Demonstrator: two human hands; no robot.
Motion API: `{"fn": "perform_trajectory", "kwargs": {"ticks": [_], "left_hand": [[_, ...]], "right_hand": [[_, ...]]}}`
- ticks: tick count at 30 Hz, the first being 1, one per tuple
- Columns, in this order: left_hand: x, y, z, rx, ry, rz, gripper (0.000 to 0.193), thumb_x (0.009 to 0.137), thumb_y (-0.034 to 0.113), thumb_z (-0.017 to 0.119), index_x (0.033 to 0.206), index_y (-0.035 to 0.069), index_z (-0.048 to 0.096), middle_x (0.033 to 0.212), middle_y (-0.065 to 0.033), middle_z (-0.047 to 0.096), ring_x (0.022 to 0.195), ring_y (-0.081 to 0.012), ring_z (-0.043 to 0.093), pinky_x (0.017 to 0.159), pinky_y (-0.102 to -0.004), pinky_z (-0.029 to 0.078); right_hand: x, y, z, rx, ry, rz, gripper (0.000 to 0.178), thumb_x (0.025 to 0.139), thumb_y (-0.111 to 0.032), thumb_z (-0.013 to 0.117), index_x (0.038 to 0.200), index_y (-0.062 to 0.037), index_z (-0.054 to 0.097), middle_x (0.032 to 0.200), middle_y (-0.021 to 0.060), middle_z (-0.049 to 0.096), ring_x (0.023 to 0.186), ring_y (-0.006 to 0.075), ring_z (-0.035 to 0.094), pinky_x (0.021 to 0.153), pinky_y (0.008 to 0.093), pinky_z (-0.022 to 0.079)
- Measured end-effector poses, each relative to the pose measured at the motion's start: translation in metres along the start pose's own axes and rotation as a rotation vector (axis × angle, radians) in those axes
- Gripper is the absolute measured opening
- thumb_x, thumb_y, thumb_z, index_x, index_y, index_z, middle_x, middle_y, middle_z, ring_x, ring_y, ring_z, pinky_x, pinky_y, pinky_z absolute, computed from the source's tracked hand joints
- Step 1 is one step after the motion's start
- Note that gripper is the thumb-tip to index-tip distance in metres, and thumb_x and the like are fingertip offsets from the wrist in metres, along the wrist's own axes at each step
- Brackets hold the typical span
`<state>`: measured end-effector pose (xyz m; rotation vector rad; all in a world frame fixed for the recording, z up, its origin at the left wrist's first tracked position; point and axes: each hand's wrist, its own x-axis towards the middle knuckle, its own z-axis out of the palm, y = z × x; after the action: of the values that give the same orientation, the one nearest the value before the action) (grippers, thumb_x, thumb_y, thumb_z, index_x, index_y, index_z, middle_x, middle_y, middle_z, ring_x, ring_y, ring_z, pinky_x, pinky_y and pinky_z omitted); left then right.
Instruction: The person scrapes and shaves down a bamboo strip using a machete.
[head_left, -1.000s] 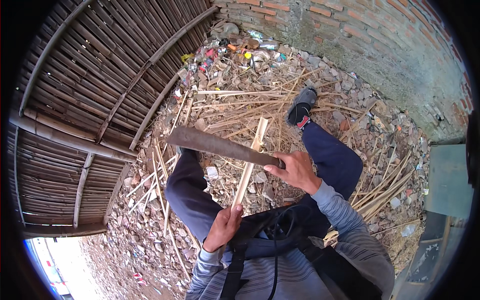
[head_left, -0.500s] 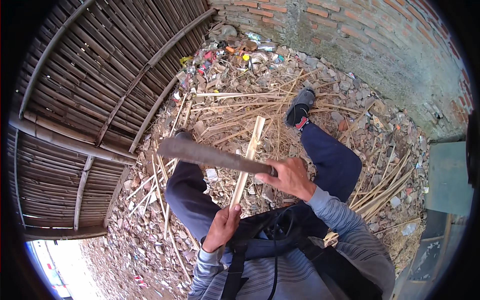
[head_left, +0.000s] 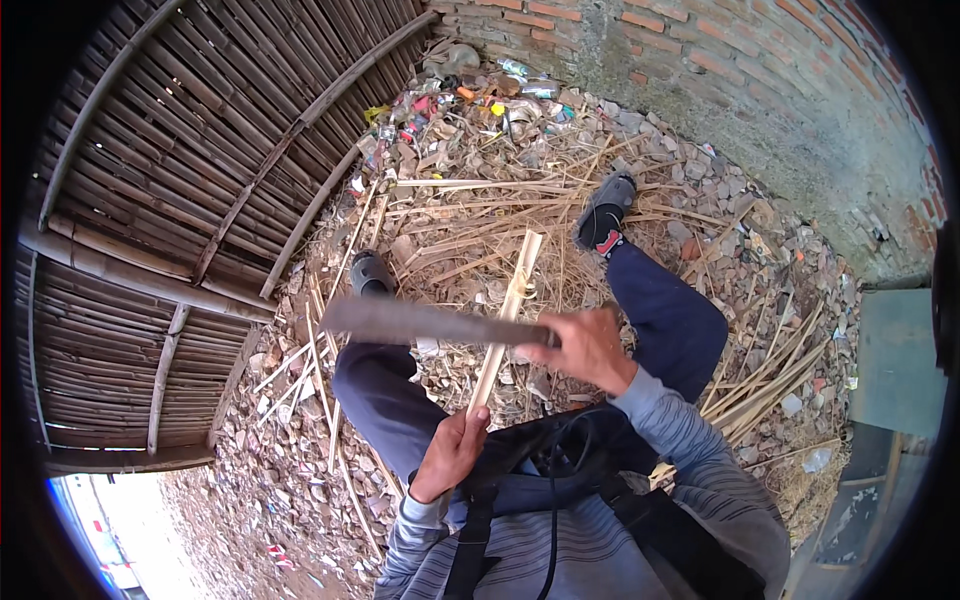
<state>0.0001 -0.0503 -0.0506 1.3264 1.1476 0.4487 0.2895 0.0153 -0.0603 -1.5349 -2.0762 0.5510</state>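
while the pale bamboo strip is held upright between the knees, its lower end is gripped in the closed left hand, just in front of the torso. the strip's upper end reaches toward the right shoe. the right hand is wrapped fully round the handle of a long dark blade, which is carried level across the strip, its tip pointing to the person's left, above the left knee. whether the edge is touching the strip cannot be told, as the blade is blurred.

as to progress, the strip in hand appears whole along its visible length; no split or fresh cut can be made out on it, so the work on this piece is judged to be at an early stage, or between strokes. many thin slivers and long slats are scattered over the rubble ground around both legs, which is taken as a sign that a good amount of similar stock has already been cut. no tidy stack of finished pieces is seen.

a woven bamboo fence stands to the left, and a brick wall to the upper right, with litter heaped in the corner between them.
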Motion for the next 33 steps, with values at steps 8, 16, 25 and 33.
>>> {"fn": "perform_trajectory", "kwargs": {"ticks": [8,16,25,33], "left_hand": [[0.006,0.0,-0.001,-0.041,0.009,-0.014,0.051,0.116,0.039,0.044,0.081,0.003,0.05,0.065,0.0019,0.042,0.059,-0.0107,0.038,0.055,-0.0326,0.035],[-0.008,-0.01,-0.001,-0.146,0.005,-0.122,0.047,0.116,0.035,0.045,0.082,0.003,0.051,0.064,0.0018,0.043,0.058,-0.0109,0.037,0.054,-0.0328,0.035],[-0.007,-0.004,-0.001,0.014,0.032,-0.005,0.045,0.116,0.035,0.045,0.085,0.003,0.052,0.065,0.0027,0.044,0.058,-0.01,0.041,0.054,-0.0311,0.035],[-0.029,-0.001,-0.007,0.08,0.016,0.05,0.044,0.116,0.034,0.045,0.09,0.001,0.055,0.067,0.0005,0.048,0.058,-0.0106,0.042,0.055,-0.0318,0.038]], "right_hand": [[-0.004,-0.011,0.008,0.038,0.105,-0.046,0.068,0.093,-0.073,0.063,0.099,-0.0068,0.078,0.058,0.0112,0.065,0.052,0.0309,0.067,0.052,0.0436,0.051],[0.01,0.01,0.002,-0.016,0.209,0.035,0.067,0.093,-0.073,0.062,0.099,-0.0091,0.08,0.053,0.0121,0.061,0.047,0.0311,0.065,0.048,0.0443,0.051],[0.01,0.009,0.003,-0.027,0.115,-0.024,0.077,0.097,-0.078,0.053,0.098,-0.0061,0.081,0.05,0.0027,0.058,0.043,0.0199,0.061,0.045,0.0405,0.05],[0.021,0.091,-0.014,0.114,0.281,0.449,0.072,0.105,-0.068,0.049,0.097,-0.003,0.079,0.055,0.0064,0.057,0.051,0.0253,0.057,0.056,0.0457,0.043]]}}
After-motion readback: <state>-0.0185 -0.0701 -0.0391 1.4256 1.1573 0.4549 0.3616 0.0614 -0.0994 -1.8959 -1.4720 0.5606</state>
